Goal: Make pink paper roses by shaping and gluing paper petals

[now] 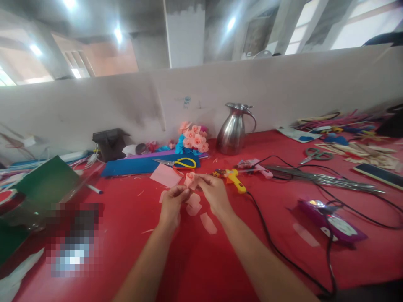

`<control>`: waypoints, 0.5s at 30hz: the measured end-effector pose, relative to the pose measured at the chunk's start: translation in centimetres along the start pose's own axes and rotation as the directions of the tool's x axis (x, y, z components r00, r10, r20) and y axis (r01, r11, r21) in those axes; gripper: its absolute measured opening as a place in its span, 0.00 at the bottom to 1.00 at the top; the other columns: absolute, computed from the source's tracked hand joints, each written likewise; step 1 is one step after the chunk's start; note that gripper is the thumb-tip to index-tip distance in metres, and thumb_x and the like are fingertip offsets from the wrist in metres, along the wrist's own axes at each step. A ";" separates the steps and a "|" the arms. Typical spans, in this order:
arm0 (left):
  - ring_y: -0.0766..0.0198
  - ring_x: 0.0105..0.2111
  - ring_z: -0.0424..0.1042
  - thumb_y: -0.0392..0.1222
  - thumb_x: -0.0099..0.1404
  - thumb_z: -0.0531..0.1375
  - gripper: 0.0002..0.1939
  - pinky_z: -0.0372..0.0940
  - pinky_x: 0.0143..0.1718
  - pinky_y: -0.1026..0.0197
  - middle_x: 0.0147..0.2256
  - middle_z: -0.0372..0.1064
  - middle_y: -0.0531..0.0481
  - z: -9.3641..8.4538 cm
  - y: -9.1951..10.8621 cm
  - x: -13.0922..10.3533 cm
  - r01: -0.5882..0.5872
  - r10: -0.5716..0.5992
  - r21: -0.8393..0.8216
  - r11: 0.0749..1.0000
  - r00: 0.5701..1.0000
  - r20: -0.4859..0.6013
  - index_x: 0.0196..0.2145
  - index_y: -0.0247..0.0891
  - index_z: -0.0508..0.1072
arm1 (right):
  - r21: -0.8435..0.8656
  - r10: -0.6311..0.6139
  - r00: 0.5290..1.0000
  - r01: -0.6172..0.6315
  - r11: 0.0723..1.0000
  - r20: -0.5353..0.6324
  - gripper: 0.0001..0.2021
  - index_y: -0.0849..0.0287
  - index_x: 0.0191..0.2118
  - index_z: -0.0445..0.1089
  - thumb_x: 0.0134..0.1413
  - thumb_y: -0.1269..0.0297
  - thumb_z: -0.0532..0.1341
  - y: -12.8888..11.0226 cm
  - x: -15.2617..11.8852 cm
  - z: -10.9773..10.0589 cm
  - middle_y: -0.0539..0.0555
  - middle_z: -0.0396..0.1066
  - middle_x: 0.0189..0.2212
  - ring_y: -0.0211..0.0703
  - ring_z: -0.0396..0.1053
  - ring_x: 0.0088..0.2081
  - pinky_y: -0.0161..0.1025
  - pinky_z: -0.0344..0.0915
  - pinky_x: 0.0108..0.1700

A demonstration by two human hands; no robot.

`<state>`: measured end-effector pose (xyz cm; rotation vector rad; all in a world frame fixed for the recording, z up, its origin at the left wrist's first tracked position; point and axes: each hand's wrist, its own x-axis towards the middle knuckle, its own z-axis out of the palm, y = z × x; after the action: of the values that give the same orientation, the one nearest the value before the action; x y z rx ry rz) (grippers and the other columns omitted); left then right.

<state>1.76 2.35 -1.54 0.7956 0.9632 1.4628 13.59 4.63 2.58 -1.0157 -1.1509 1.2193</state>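
A small pink paper flower is held up between both hands over the table. My left hand is closed in a pinch at its lower left side. My right hand pinches its right side with thumb and fingers; the exact grip points are partly hidden. Beneath the hands lie cut pink paper petals and a loose pink strip. Just behind are a pink paper sheet and yellow-handled scissors. A yellow glue gun rests to the right of my right hand.
A bunch of pink paper flowers stands beside a steel jug by the wall. A pink glue gun, metal wires and a purple power strip with black cables lie right. A green board stands left.
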 end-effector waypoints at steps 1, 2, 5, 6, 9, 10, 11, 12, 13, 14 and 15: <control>0.71 0.24 0.62 0.39 0.48 0.65 0.07 0.55 0.27 0.67 0.23 0.66 0.53 0.0 0.0 0.0 -0.001 0.001 0.003 1.000 1.000 0.002 0.26 0.34 0.72 | 0.001 0.003 1.000 -0.003 1.000 0.000 0.13 0.60 0.27 0.75 0.43 0.55 0.61 -0.1 0.0 0.0 0.51 0.72 0.21 0.40 0.68 0.26 0.38 0.66 0.33; 0.71 0.23 0.62 0.39 0.48 0.65 0.07 0.55 0.27 0.67 0.22 0.65 0.53 0.0 0.1 -0.1 -0.001 0.001 0.006 1.000 1.000 0.002 0.25 0.34 0.72 | 0.000 0.008 1.000 -0.008 1.000 -0.003 0.13 0.60 0.26 0.75 0.43 0.55 0.62 -0.1 0.0 0.1 0.51 0.72 0.20 0.40 0.68 0.25 0.38 0.66 0.33; 0.71 0.23 0.61 0.39 0.48 0.65 0.06 0.55 0.27 0.68 0.21 0.64 0.53 0.2 0.3 -0.2 0.009 -0.009 0.018 1.000 1.000 0.006 0.24 0.34 0.72 | -0.021 0.021 0.999 -0.022 1.000 -0.032 0.13 0.60 0.28 0.75 0.41 0.55 0.62 -0.1 0.0 0.1 0.50 0.71 0.20 0.39 0.68 0.25 0.38 0.66 0.32; 0.71 0.23 0.61 0.39 0.48 0.65 0.06 0.54 0.26 0.68 0.21 0.64 0.54 0.2 0.4 -0.2 0.014 -0.014 0.021 1.000 1.000 0.008 0.24 0.34 0.72 | -0.029 0.024 0.999 -0.025 0.999 -0.036 0.13 0.60 0.30 0.75 0.41 0.55 0.62 -0.1 0.0 0.1 0.50 0.71 0.21 0.39 0.68 0.25 0.38 0.66 0.32; 0.72 0.22 0.60 0.39 0.48 0.65 0.07 0.54 0.26 0.68 0.21 0.64 0.54 0.3 0.5 -0.3 0.016 -0.016 0.023 1.000 1.000 0.012 0.24 0.34 0.72 | -0.036 0.021 0.999 -0.022 0.999 -0.033 0.15 0.60 0.32 0.75 0.43 0.54 0.62 -0.1 -0.1 0.1 0.51 0.71 0.22 0.39 0.67 0.25 0.37 0.65 0.31; 0.72 0.23 0.60 0.39 0.48 0.65 0.07 0.54 0.26 0.68 0.21 0.64 0.54 0.3 0.5 -0.3 0.013 -0.014 0.024 1.000 1.000 0.012 0.24 0.34 0.72 | -0.037 0.021 0.999 -0.023 0.999 -0.031 0.15 0.60 0.32 0.75 0.43 0.54 0.62 -0.1 -0.1 0.1 0.51 0.71 0.22 0.39 0.67 0.25 0.36 0.65 0.31; 0.72 0.23 0.60 0.39 0.48 0.65 0.07 0.54 0.26 0.68 0.22 0.65 0.54 0.3 0.5 -0.3 0.012 -0.012 0.023 1.000 1.000 0.011 0.24 0.34 0.72 | -0.039 0.022 0.999 -0.024 0.999 -0.033 0.15 0.61 0.32 0.75 0.43 0.54 0.62 -0.1 -0.1 0.1 0.51 0.71 0.22 0.39 0.67 0.25 0.36 0.64 0.31; 0.72 0.23 0.61 0.39 0.47 0.65 0.07 0.54 0.27 0.68 0.22 0.65 0.53 0.3 0.5 -0.3 0.012 -0.012 0.023 1.000 1.000 0.011 0.24 0.34 0.72 | -0.046 0.023 0.999 -0.024 0.999 -0.036 0.15 0.60 0.32 0.75 0.43 0.54 0.62 -0.2 -0.1 0.1 0.51 0.71 0.22 0.39 0.67 0.25 0.36 0.64 0.30; 0.72 0.23 0.61 0.40 0.47 0.65 0.07 0.55 0.27 0.68 0.22 0.65 0.53 0.3 0.5 -0.3 0.012 -0.012 0.025 1.000 1.000 0.011 0.24 0.34 0.72 | -0.054 0.021 0.999 -0.024 0.998 -0.038 0.15 0.60 0.31 0.75 0.43 0.54 0.62 -0.2 -0.2 0.1 0.51 0.71 0.22 0.39 0.67 0.25 0.36 0.64 0.30; 0.72 0.23 0.61 0.40 0.47 0.65 0.07 0.55 0.27 0.68 0.22 0.65 0.53 0.3 0.4 -0.3 0.012 -0.012 0.027 1.000 1.000 0.013 0.24 0.34 0.72 | -0.063 0.019 0.999 -0.021 0.998 -0.039 0.15 0.60 0.31 0.75 0.43 0.53 0.62 -0.3 -0.2 0.1 0.51 0.71 0.22 0.39 0.66 0.25 0.36 0.64 0.30; 0.72 0.23 0.61 0.40 0.48 0.65 0.08 0.55 0.27 0.68 0.22 0.65 0.53 0.3 0.4 -0.3 0.011 -0.011 0.031 0.999 1.000 0.014 0.24 0.34 0.72 | -0.072 0.014 0.999 -0.017 0.997 -0.038 0.15 0.60 0.30 0.75 0.43 0.53 0.62 -0.3 -0.2 0.1 0.51 0.71 0.22 0.39 0.66 0.24 0.36 0.64 0.30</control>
<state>1.86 2.12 -1.04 0.8209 0.9796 1.4338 13.52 4.40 2.86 -1.0986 -1.1672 1.1734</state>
